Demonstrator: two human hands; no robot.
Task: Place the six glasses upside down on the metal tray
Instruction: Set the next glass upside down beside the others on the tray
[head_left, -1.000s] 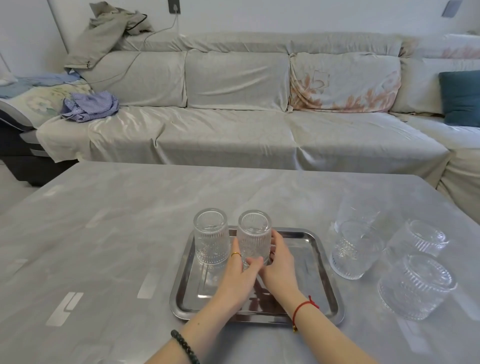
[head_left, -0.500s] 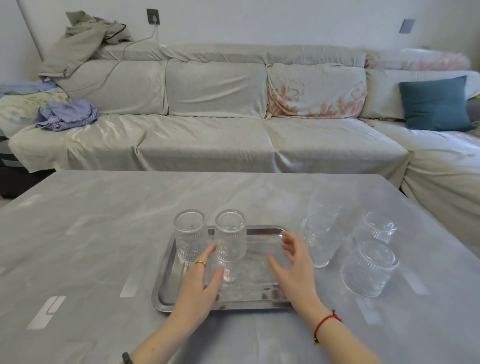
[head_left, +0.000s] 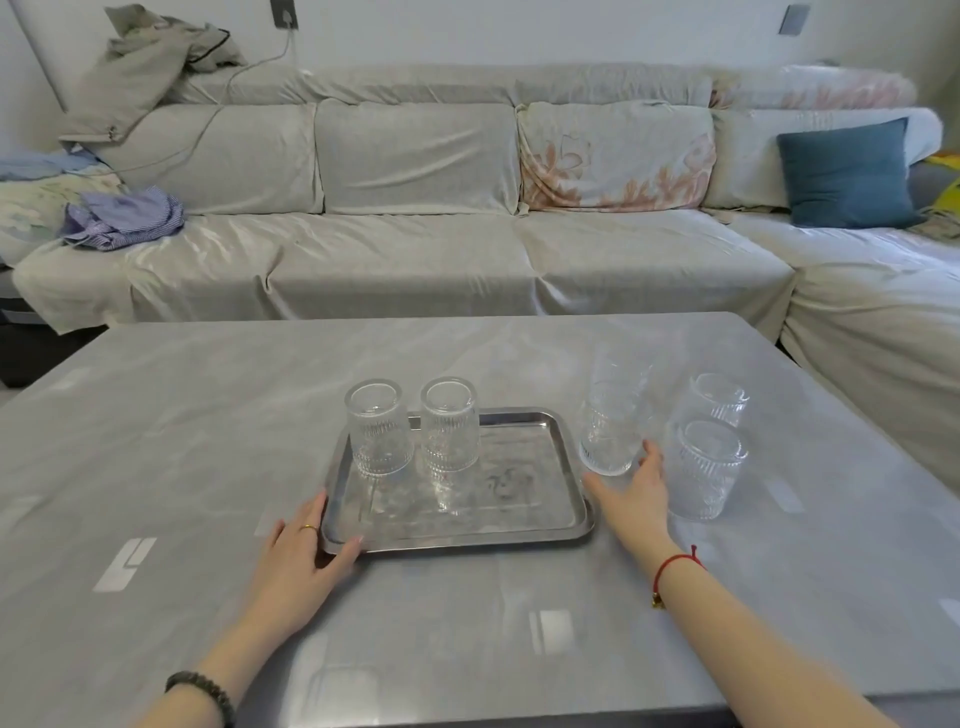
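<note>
A metal tray (head_left: 519, 525) lies on the grey table. Two ribbed clear glasses stand upside down along its far edge: the left glass (head_left: 378, 428) and the right glass (head_left: 450, 426). Right of the tray stand more glasses on the table: a near one (head_left: 610, 441), one behind it (head_left: 618, 374), a far right one (head_left: 719, 397) and a near right one (head_left: 701, 470). My left hand (head_left: 304, 553) rests flat at the tray's near left corner, fingers touching the rim. My right hand (head_left: 636, 499) is spread open, fingertips at the base of the near glass.
The grey table (head_left: 208, 467) ends at a front edge near me. Behind it runs a long covered sofa (head_left: 415, 260) with a blue cushion (head_left: 847, 174) and clothes (head_left: 122, 218) at its left end.
Both hands left the right-hand glass on the tray. My left hand drew back to the tray's near left corner; my right hand moved right to the glasses beside the tray.
</note>
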